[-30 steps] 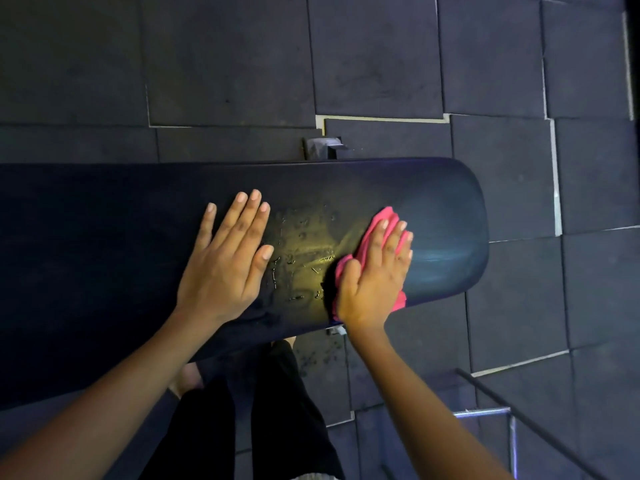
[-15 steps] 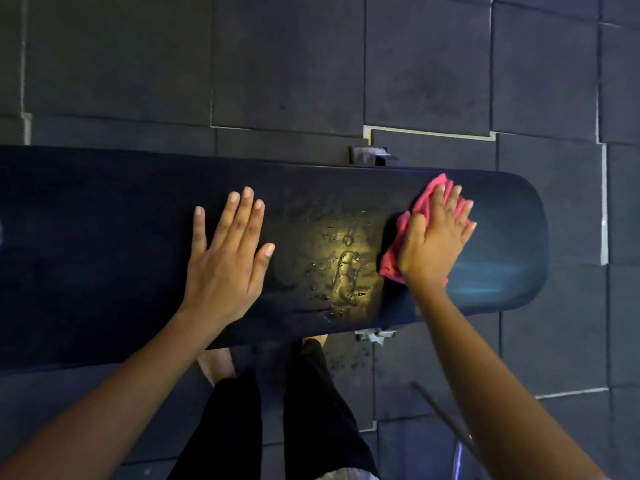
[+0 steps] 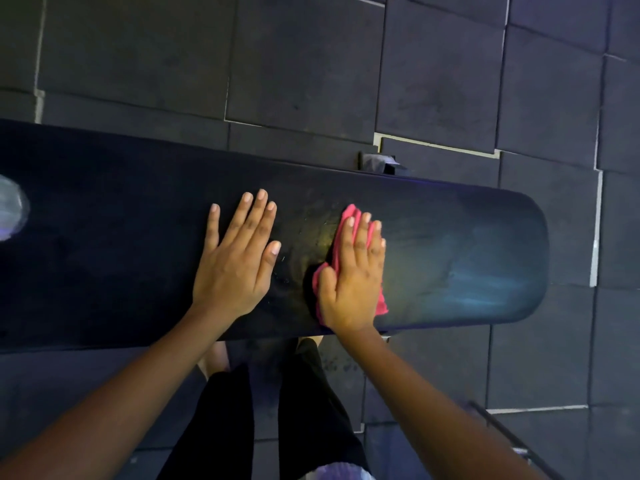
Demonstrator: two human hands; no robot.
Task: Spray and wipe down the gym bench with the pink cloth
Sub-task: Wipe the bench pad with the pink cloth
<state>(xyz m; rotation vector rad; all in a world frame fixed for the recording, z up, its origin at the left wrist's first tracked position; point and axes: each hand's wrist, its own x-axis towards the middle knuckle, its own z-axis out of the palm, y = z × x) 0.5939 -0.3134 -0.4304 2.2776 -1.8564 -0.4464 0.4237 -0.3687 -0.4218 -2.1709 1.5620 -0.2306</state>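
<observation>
A long black padded gym bench point(image 3: 467, 258) runs across the view, its rounded end at the right. My right hand point(image 3: 353, 278) lies flat on top of the pink cloth point(image 3: 346, 220), pressing it onto the pad; the cloth shows past my fingertips and beside my palm. My left hand point(image 3: 239, 261) rests flat and spread on the pad just left of the cloth, holding nothing. A few small droplets glint on the pad between the two hands. A wiped sheen shows on the pad to the right of the cloth.
Dark rubber floor tiles point(image 3: 294, 57) surround the bench. A bench foot bracket point(image 3: 377, 162) sticks out behind the far edge. My legs in black trousers point(image 3: 277, 410) stand below the near edge. A thin metal bar point(image 3: 502, 431) crosses the lower right corner.
My right hand has slid the pink cloth leftward over the wet patch, closer to my left hand. The pooled droplets are mostly gone. My left hand has stayed flat on the pad.
</observation>
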